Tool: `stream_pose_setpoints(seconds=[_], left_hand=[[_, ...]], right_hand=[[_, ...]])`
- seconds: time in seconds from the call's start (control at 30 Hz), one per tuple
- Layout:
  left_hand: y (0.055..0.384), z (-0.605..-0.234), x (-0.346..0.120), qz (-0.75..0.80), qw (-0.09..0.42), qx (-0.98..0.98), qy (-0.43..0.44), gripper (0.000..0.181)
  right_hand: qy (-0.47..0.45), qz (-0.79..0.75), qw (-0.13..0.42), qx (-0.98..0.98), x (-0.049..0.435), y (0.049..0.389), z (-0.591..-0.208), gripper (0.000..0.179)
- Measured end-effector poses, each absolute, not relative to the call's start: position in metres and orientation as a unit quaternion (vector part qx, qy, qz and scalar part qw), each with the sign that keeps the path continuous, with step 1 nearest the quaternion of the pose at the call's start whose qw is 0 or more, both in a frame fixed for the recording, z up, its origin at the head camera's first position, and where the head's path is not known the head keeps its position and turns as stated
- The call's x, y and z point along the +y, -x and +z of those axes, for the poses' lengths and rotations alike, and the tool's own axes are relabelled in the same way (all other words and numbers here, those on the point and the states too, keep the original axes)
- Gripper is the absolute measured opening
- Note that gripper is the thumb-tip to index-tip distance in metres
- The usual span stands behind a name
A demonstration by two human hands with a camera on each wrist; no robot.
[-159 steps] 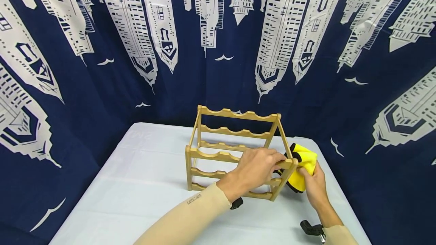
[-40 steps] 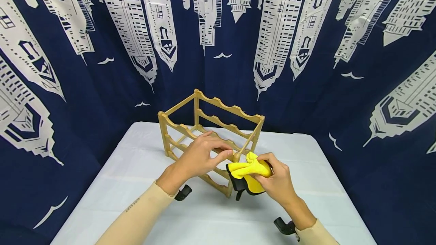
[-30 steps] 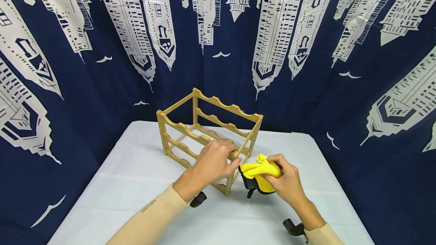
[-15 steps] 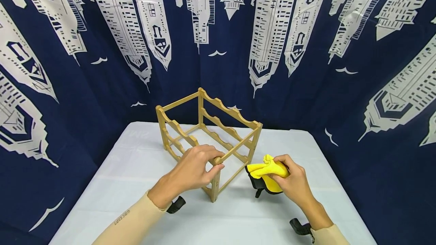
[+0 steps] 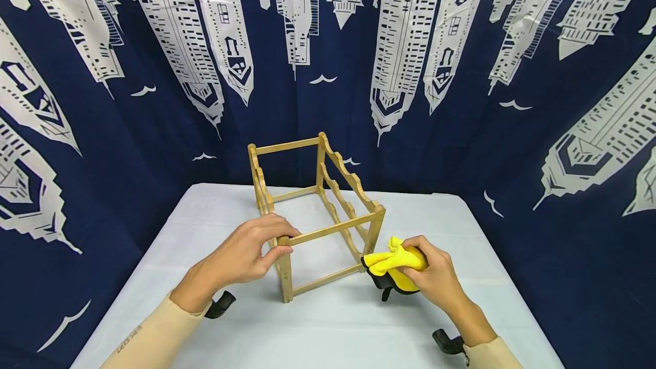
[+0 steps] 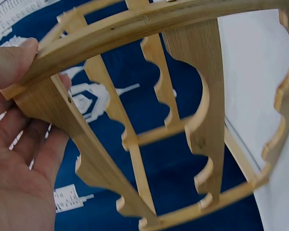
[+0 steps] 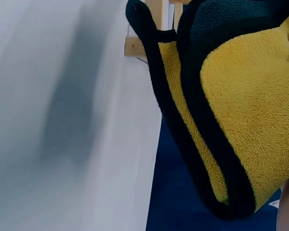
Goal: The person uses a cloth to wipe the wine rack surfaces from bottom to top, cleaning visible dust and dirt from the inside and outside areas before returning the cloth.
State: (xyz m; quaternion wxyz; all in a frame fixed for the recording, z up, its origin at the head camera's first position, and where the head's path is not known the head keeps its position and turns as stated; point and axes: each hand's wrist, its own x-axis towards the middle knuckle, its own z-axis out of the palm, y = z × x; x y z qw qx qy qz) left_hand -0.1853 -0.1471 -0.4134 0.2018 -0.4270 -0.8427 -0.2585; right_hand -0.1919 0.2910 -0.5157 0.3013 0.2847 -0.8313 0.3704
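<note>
A light wooden wine rack (image 5: pixel 335 226) with scalloped rails stands on the table, one end frame turned toward me. My left hand (image 5: pixel 251 249) grips its near left top corner, thumb on the near side and fingers over the top; in the left wrist view the thumb and fingers of the left hand (image 6: pixel 19 120) are around the corner of the rack (image 6: pixel 111 43). My right hand (image 5: pixel 435 272) pinches a bunched yellow cloth (image 5: pixel 400 261) with black edging, just right of the rack's near right post. The cloth (image 7: pixel 250 106) hangs folded in the right wrist view, hiding most of the right hand.
A white cloth covers the table (image 5: pixel 338 329). Behind it hangs a dark blue curtain (image 5: pixel 287 107) printed with white buildings and birds. Black wrist mounts (image 5: pixel 220 304) are on both wrists.
The rack has turned, its near end swinging left with my left hand gripping the corner. Earlier its long side faced me. The cloth has come from the rack's right side to the front right.
</note>
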Motion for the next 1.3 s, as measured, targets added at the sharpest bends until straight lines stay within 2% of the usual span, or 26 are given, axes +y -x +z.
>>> stream_pose_setpoints(seconds=[0.27,0.33,0.4,0.5,0.6,0.77,1.03,1.17,1.3], left_hand=[[0.194,-0.411,-0.169,-0.259,0.178,-0.846,0.43,0.027],[0.198,-0.411,-0.171,-0.258,0.182,-0.846,0.43,0.028],[0.202,-0.411,-0.173,-0.261,0.185,-0.843,0.431,0.029],[0.209,-0.411,-0.173,-0.263,0.194,-0.839,0.436,0.028],[0.214,-0.411,-0.17,-0.26,0.203,-0.837,0.436,0.028],[0.221,-0.416,-0.167,-0.261,0.204,-0.837,0.436,0.029],[0.223,-0.412,-0.172,-0.346,0.172,-0.826,0.41,0.038],[0.224,-0.41,-0.175,-0.385,0.137,-0.825,0.39,0.039],[0.225,-0.41,-0.176,-0.412,0.107,-0.823,0.377,0.037]], right_hand=[[-0.351,0.327,0.291,-0.828,0.278,0.189,-0.515,0.062],[-0.376,0.316,0.286,-0.823,0.272,0.187,-0.513,0.045],[-0.405,0.297,0.289,-0.815,0.265,0.186,-0.51,0.04],[-0.439,0.253,0.3,-0.808,0.25,0.184,-0.507,0.042],[-0.461,0.213,0.32,-0.8,0.23,0.184,-0.507,0.058],[-0.463,0.192,0.324,-0.803,0.191,0.183,-0.515,0.059],[-0.4,0.319,0.277,-0.813,0.137,0.198,-0.523,0.046],[-0.376,0.388,0.298,-0.787,0.116,0.206,-0.52,0.045],[-0.394,0.429,0.322,-0.747,0.095,0.213,-0.515,0.049]])
